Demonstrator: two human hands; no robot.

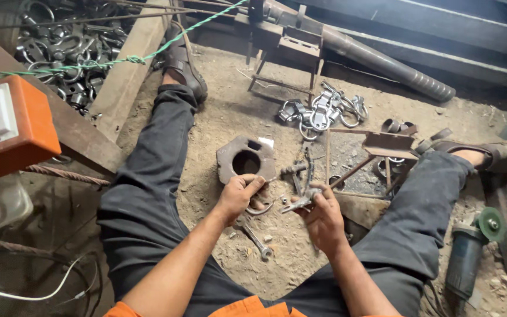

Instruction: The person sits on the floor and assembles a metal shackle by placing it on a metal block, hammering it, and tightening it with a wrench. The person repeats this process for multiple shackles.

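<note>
One grey steel spanner (254, 239) lies on the dirt floor (230, 117) below both hands. The left hand (240, 195) fingers grip a curved grey metal shackle (260, 207); the right hand (323, 212) fingers pinch one small metal pin (296, 205). Beyond sit one rusty round-holed plate (245, 158) and a heap of shiny shackles (323, 110).

Angle grinder (467, 249), shackle pile (324, 110)

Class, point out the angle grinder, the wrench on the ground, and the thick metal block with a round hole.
angle grinder (466, 252), head view, its body.
wrench (256, 240), head view, its shaft.
metal block (230, 154), head view, its top-left face.
</note>
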